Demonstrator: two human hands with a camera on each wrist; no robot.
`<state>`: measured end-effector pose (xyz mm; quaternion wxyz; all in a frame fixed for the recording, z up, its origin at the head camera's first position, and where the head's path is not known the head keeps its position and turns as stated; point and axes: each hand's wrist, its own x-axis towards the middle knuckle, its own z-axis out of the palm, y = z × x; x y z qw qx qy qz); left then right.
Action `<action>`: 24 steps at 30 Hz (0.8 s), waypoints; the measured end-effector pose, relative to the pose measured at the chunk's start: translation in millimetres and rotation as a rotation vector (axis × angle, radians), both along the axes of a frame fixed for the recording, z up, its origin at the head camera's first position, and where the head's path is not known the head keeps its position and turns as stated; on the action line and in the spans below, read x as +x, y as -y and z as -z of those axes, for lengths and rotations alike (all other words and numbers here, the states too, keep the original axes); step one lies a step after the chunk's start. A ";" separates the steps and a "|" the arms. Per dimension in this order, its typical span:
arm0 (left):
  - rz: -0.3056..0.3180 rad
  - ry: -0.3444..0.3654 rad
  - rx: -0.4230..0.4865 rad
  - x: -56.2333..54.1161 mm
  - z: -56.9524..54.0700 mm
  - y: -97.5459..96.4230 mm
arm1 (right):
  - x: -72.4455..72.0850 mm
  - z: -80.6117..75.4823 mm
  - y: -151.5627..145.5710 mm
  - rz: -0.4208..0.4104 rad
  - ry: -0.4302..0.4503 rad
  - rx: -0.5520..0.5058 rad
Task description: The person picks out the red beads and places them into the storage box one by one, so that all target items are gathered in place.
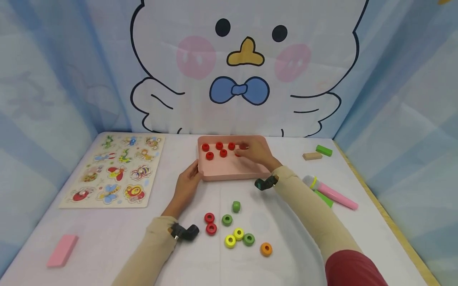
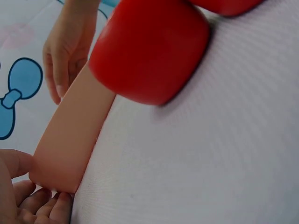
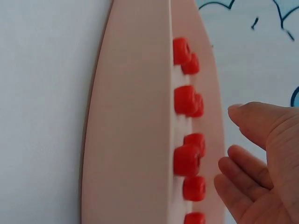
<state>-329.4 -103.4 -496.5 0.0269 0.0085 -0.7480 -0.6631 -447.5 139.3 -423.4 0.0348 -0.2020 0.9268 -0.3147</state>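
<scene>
A pink tray (image 1: 234, 171) lies at the back middle of the table, with several red beads (image 1: 223, 153) in two rows along its far part. My left hand (image 1: 187, 183) holds the tray's near left corner, the thumb at its upper edge and the fingers bent at its end in the left wrist view. Over the right part of the tray is my right hand (image 1: 255, 153), partly hiding the beads there. In the right wrist view its thumb and fingers (image 3: 250, 172) are apart, with nothing visible between them.
Nearer me lie two red beads (image 1: 211, 228), green beads (image 1: 227, 220), yellow beads (image 1: 230, 241) and an orange bead (image 1: 266, 249). A picture puzzle board (image 1: 118, 174) and a pink block (image 1: 62, 251) are left; a toy microphone (image 1: 332, 193), a wooden block (image 1: 312, 156) and green blocks (image 1: 324, 150) are right.
</scene>
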 end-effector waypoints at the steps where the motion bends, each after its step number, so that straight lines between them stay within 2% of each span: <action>1: -0.002 0.004 0.000 0.4 0.0 0.7 | 3.7 -3.0 1.4 -0.011 -0.019 -0.004; 7: 0.005 -0.006 0.011 2.1 -0.9 3.0 | 30.7 -16.5 7.1 -0.071 -0.089 -0.047; 12: 0.016 -0.015 -0.003 2.5 -1.1 4.1 | 69.4 -14.4 16.6 -0.222 -0.101 -0.065; 15: 0.019 -0.035 -0.007 1.2 -0.4 5.2 | 95.0 -10.6 25.3 -0.360 -0.059 -0.087; 19: 0.017 -0.065 0.005 -0.7 0.5 6.2 | 122.6 -0.8 35.5 -0.547 0.051 -0.099; 24: 0.022 -0.061 0.034 -1.3 1.8 4.0 | 144.7 16.1 41.5 -0.661 0.145 -0.059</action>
